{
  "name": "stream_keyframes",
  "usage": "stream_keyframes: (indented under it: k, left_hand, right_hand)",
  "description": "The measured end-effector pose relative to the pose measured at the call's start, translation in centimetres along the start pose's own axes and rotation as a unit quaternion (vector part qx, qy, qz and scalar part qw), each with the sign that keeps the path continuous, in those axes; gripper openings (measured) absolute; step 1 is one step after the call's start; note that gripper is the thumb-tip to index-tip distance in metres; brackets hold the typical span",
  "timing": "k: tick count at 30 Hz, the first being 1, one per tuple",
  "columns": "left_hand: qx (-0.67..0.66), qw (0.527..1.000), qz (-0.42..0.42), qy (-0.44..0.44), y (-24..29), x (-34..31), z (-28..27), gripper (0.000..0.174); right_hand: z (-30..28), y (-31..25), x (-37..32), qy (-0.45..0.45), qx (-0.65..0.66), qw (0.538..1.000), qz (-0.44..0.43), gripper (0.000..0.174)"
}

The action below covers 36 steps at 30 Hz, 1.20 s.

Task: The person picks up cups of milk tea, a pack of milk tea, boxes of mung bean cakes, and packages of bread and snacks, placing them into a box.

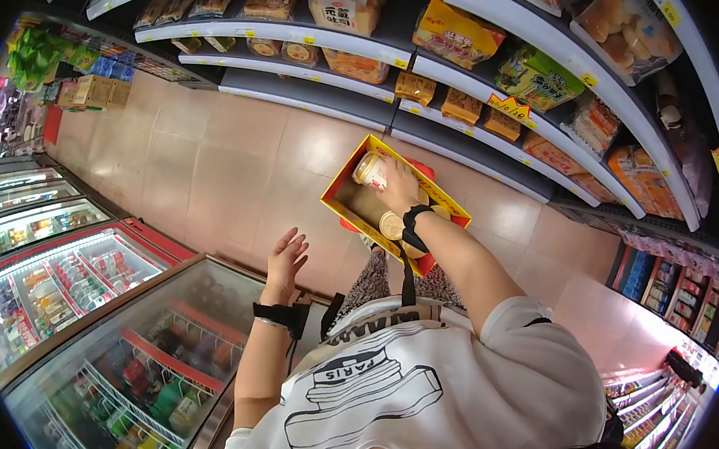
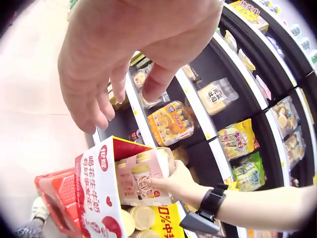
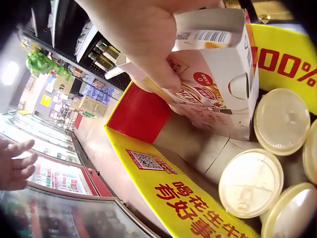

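Note:
My right hand [image 1: 401,189] grips a pink-and-white carton pack [image 3: 203,94] of lidded drinks, thumb across its printed front in the right wrist view. The pack is at the far end of an open-topped display box [image 3: 193,203], yellow with red lettering, and its lower part is within the walls. Several drinks with cream lids [image 3: 250,182] stand loose at the box's near end. My left hand [image 1: 282,264] hangs in the air left of the box, holding nothing, its fingers loosely bent. In the left wrist view, the box's white outer side [image 2: 106,173] shows red lettering.
The box stands over a red plastic basket [image 2: 59,198]. Shelves [image 1: 302,35] with bagged breads and snacks run along the far side. Glass-topped freezers [image 1: 127,378] with bottles and packs flank the left. Tiled floor [image 1: 227,150] lies between.

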<state>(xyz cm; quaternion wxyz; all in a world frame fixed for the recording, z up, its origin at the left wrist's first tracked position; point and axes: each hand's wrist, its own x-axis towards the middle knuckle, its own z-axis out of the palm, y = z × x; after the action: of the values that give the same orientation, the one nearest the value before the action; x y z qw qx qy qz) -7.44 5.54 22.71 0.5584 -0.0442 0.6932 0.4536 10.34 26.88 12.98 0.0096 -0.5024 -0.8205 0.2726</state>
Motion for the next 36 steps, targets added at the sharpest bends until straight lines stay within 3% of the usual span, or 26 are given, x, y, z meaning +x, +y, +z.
stream_keyframes:
  k: [3,4,9,11,13,15,16,17,19,20,21,24,28,33,35,36]
  left_hand:
    - [-0.007,1.000,0.009,-0.029,0.6,1.0,0.9,0.045]
    - [-0.006,0.999,0.013,-0.031,0.9,1.2,1.3,0.045]
    - [0.018,0.997,0.024,-0.078,2.6,1.7,4.4,0.051]
    - [0.036,0.994,0.036,-0.099,3.1,1.6,5.7,0.056]
    - [0.056,0.990,0.049,-0.122,3.5,1.3,7.3,0.061]
    - [0.065,0.981,0.070,-0.168,4.0,0.8,9.2,0.072]
    - [0.049,0.962,0.110,-0.244,5.6,-1.5,11.0,0.065]
    - [0.050,0.959,0.118,-0.253,5.8,-1.7,12.0,0.065]
    - [-0.014,0.944,0.094,-0.315,6.2,-2.0,14.0,0.051]
    - [-0.051,0.935,0.112,-0.331,7.3,-3.6,15.4,0.041]
    - [-0.046,0.931,0.122,-0.342,7.9,-4.1,16.3,0.041]
    - [-0.077,0.899,0.184,-0.389,9.1,-4.9,18.4,0.039]
    - [-0.090,0.875,0.248,-0.407,11.4,-7.4,20.6,0.036]
    - [-0.070,0.832,0.305,-0.457,14.7,-11.1,23.9,0.044]
    - [-0.100,0.775,0.349,-0.518,16.4,-14.7,25.8,0.057]
    - [-0.099,0.771,0.351,-0.521,17.2,-16.1,26.6,0.057]
  right_hand:
    - [-1.3,0.5,-0.7,0.084,0.064,0.993,-0.045,0.067]
    - [-2.8,0.3,-1.2,0.053,0.081,0.995,-0.009,0.067]
    - [-10.6,1.4,-5.3,0.064,0.159,0.985,-0.021,0.074]
    - [-13.7,2.7,-6.8,0.080,0.328,0.940,-0.041,0.075]
    - [-16.0,4.3,-8.2,0.095,0.356,0.928,-0.045,0.073]
    - [-19.7,4.5,-10.0,0.070,0.530,0.844,-0.028,0.070]
    - [-21.3,4.5,-10.9,0.070,0.562,0.824,-0.023,0.070]
    - [-22.8,4.3,-11.8,0.080,0.558,0.825,-0.029,0.070]
    - [-25.2,3.8,-13.3,0.106,0.620,0.777,-0.036,0.069]
    - [-25.9,3.8,-14.0,0.120,0.628,0.767,-0.044,0.072]
    - [-26.7,3.9,-14.7,0.132,0.626,0.767,-0.054,0.072]
    - [-29.2,4.6,-16.5,0.172,0.561,0.799,-0.128,0.088]
    - [-31.9,5.9,-19.3,0.182,0.474,0.842,-0.180,0.098]
    - [-35.3,6.0,-22.2,0.259,0.506,0.798,-0.200,0.091]
    - [-36.5,6.3,-23.1,0.343,0.525,0.751,-0.207,0.085]
    - [-37.8,6.2,-23.5,0.358,0.523,0.745,-0.207,0.077]
